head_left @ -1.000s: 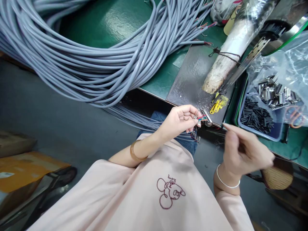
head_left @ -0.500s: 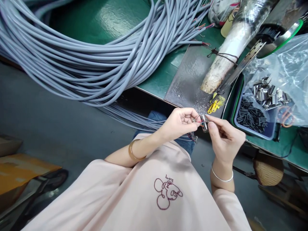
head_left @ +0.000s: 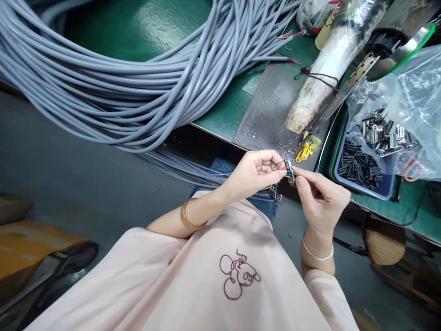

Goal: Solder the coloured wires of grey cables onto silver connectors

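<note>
A small metal-edged connector (head_left: 289, 172) with thin coloured wires on its left side is between my two hands, just off the bench edge. My left hand (head_left: 257, 174) is closed, thumb and fingers pinching the wires (head_left: 284, 173) close to the connector's back. On the other side, my right hand (head_left: 322, 195) pinches the connector between thumb and forefinger. Below my left hand, more wired connectors (head_left: 274, 193) hang at the ends of grey cables over my lap. The far ends of the pinched wires are hidden by my left hand.
Thick bundles of grey cable (head_left: 138, 87) lie across the green bench (head_left: 220, 115). A dark plate (head_left: 262, 110) carries yellow pieces (head_left: 308, 148) beside a wrapped tube (head_left: 317, 87). At right, a blue bin (head_left: 386, 191) holds black sleeves (head_left: 358, 165) and loose metal connectors (head_left: 386, 133).
The connector has turned slightly, showing more of its wired face, and shifted a little left and up with both hands. My grips look the same.
</note>
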### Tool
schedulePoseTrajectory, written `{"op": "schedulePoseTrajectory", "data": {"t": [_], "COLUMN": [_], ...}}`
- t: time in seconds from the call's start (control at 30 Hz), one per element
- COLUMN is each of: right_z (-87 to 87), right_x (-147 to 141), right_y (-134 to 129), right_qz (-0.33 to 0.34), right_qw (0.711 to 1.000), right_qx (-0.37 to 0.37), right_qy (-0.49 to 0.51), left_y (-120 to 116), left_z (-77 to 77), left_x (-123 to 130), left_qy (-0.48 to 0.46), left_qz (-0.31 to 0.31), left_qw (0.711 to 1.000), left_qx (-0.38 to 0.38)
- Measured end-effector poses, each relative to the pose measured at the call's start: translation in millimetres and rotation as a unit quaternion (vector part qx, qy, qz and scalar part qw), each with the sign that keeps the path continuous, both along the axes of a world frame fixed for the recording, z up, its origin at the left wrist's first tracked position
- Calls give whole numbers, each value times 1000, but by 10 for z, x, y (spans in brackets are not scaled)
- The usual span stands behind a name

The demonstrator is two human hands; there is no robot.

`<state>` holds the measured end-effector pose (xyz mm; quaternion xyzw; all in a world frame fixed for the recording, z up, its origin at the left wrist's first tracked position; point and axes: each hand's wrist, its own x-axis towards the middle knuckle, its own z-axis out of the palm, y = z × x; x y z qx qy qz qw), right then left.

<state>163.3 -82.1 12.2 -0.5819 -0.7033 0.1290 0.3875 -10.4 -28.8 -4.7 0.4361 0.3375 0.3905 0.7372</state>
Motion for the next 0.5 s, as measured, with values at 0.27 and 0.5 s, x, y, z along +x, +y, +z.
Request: {"op": "schedulePoseTrajectory", "data": {"t": [0.27,0.5], "right_z": [-154,-294], "right_x": [2,-63], "right_y": [53,80], "right_qz": [-82,-46], "right_qw": [958,985], "right_qx": [241,167], "right_qy": [130,7], "left_y": [6,41], "left_z": [-55,-56], "left_x": [40,118], "left_qy": [7,10], "left_qz": [65,97], "left_qw": [997,994], "left_qx": [35,55]}}
